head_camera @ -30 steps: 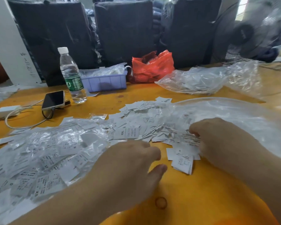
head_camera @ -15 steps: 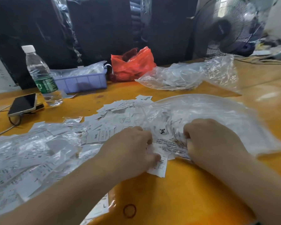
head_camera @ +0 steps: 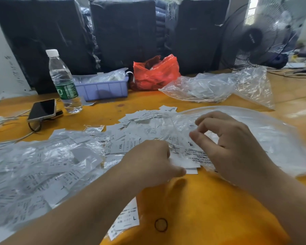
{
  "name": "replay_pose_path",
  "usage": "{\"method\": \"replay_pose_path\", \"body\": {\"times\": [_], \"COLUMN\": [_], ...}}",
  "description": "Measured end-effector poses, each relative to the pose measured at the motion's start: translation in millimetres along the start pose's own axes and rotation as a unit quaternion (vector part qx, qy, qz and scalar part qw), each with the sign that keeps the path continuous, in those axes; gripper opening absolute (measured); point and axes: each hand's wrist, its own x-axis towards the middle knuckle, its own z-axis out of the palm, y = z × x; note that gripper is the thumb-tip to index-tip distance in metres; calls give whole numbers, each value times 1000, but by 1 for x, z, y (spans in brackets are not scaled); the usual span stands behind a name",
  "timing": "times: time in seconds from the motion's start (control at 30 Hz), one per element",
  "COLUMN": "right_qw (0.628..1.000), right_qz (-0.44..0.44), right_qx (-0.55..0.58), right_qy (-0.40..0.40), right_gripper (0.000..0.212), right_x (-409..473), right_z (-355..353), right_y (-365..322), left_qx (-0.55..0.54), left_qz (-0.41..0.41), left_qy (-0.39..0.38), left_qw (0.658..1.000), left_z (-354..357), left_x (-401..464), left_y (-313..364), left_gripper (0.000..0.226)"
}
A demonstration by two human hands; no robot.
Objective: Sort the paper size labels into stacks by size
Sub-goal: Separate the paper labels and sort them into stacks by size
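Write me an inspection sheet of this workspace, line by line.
Surface: orange table, a small dark ring marked near its front edge.
Job's things: loose paper size labels heaped mid-table; an XXL label readable; more lie under clear plastic bags on the left.
Clutter: water bottle, phone, purple tray, red bag.
Grippers: left hand holds labels in its grip; right hand raised, fingers loosely curled.
Cables: white cable at far left.
Surroundings: black bundles, fan.

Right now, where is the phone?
In the head view, the phone lies face up at the table's far left, just left of the water bottle, propped on a dark object.
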Motion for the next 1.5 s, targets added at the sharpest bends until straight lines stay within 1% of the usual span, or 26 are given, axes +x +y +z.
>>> {"method": "replay_pose_path", "body": {"times": [0.07,0.1,0.13,0.23,0.33,0.43,0.53,0.57,0.67,0.7,0.77,0.87,0.93,1.0,1.03,1.07,1.13,1.2,1.27,1.33,1.4,1.5], "right_qw": [999,998,998,997,995,991,991,992,990,990,989,987,981,963,947,927,875,818,776,752,734,723], "right_qz": [5,5,0,-12,-15,-14,-18,-18,-13,-11,-9,-17,-17,-1,17,40,92,133,153,162,164,155], "right_qx": [40,55,63,73,100,133,129,128,139,142,143,154,187,253,296,340,420,487,531,560,585,605], "right_qy": [10,11,10,6,5,1,-6,-9,-17,-19,-24,-35,-55,-93,-121,-154,-223,-276,-303,-309,-304,-295], "right_gripper": [16,13,12,18,20,20,20,20,21,21,18,14,11,8,8,11,21,30,29,29,34,35], "right_x": [3,4,5,8,12,17,22,23,24,26,30,39,45,52,56,59,63,63,61,57,53,49], "right_z": [2,4,5,11,15,20,31,35,45,47,49,53,56,63,68,74,88,100,108,110,109,107], "right_y": [-9,-13,-16,-26,-35,-44,-52,-55,-61,-62,-67,-78,-86,-96,-101,-106,-113,-117,-116,-111,-107,-110], "left_qx": [38,55,65,80,74,74,64,57,19,15,33,71,56,11,-16,-49,-109,-160,-195,-214,-239,-339], "left_qz": [-20,-29,-33,-27,-11,1,10,15,31,36,57,83,78,77,86,92,79,53,48,52,52,34], "left_qy": [6,11,21,46,82,114,144,137,81,79,117,232,308,356,377,402,444,459,454,440,417,349], "left_qw": [999,998,997,995,994,991,987,989,996,996,991,967,946,931,922,910,886,873,868,870,875,873], "left_z": [-1,-1,0,0,-2,-4,-5,-4,-5,-6,-11,-22,-34,-46,-50,-52,-50,-49,-51,-51,-50,-45], "left_x": [-1,0,1,2,-3,-12,-20,-23,-29,-30,-33,-45,-57,-68,-72,-75,-81,-83,-83,-85,-88,-91], "left_y": [0,0,-1,-3,-7,-13,-17,-19,-24,-26,-31,-50,-68,-85,-95,-103,-117,-125,-129,-129,-127,-123], "left_gripper": [46,45,41,32,9,8,6,5,10,10,16,28,34,34,34,36,43,48,51,51,48,45]}}
